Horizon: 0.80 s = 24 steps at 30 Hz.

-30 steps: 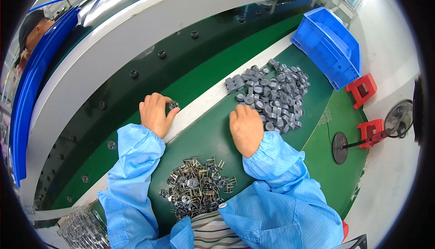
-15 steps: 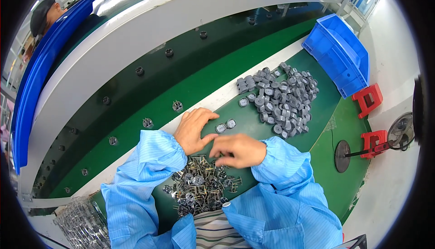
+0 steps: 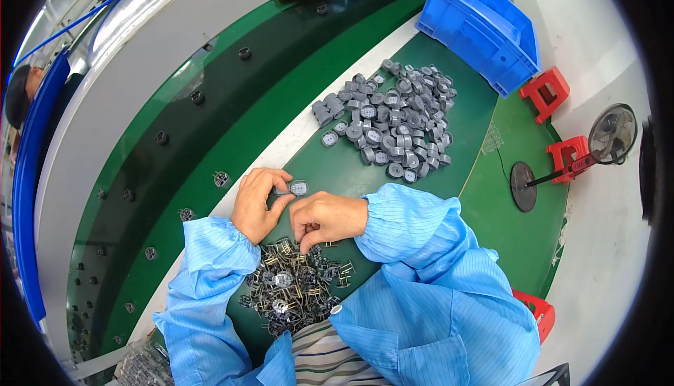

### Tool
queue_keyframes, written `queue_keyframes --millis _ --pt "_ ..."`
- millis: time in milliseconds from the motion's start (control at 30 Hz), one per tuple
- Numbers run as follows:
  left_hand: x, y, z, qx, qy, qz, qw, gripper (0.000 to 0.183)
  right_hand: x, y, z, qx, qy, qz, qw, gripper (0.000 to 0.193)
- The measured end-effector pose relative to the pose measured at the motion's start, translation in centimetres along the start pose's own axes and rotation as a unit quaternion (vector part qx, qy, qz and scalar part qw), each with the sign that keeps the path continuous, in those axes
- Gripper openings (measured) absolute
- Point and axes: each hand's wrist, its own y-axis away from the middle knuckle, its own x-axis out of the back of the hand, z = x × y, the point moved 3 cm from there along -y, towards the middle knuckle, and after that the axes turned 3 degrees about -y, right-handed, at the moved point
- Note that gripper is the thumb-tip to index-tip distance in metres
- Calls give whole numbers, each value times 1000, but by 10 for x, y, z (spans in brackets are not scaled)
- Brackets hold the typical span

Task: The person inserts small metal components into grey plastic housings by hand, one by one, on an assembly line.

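Note:
My left hand (image 3: 258,205) has its thumb and fingers closed around the edge of a grey round plastic cap, mostly hidden by the fingers. Right beside it lies a second grey cap (image 3: 300,188) on the green table. My right hand (image 3: 326,219) is curled, thumb and fingers drawn together, at the far edge of a heap of dark plug inserts with metal pins (image 3: 295,284). Whatever its fingertips hold is hidden. Farther off sits a large heap of grey caps (image 3: 400,119).
A conveyor belt (image 3: 232,136) curves past on the left, carrying spaced-out inserts. A white rail (image 3: 309,129) divides it from the table. Beyond the caps stands a blue crate (image 3: 477,35). Red stools (image 3: 546,94) and a fan (image 3: 612,134) are on the right.
The view has shifted, with the table scene sliding left and up. My left fingers have closed on one of the two caps. My right hand has curled in over the inserts.

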Motion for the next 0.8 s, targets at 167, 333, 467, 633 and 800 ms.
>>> queue_keyframes --millis 167,333,467,633,800 --pt "3 -3 7 39 -12 34 999 46 4 -1 -3 98 -9 36 994 15" --pt "5 3 0 32 -86 27 995 33 35 3 -12 37 92 285 954 15" --pt "3 2 -2 48 -78 46 995 35 40 7 6 -33 177 297 938 15" --pt "7 5 -2 25 -72 27 997 42 47 11 -4 -104 186 236 948 18" --pt "5 5 -4 37 -78 15 996 41 58 13 -4 -198 152 260 933 21"
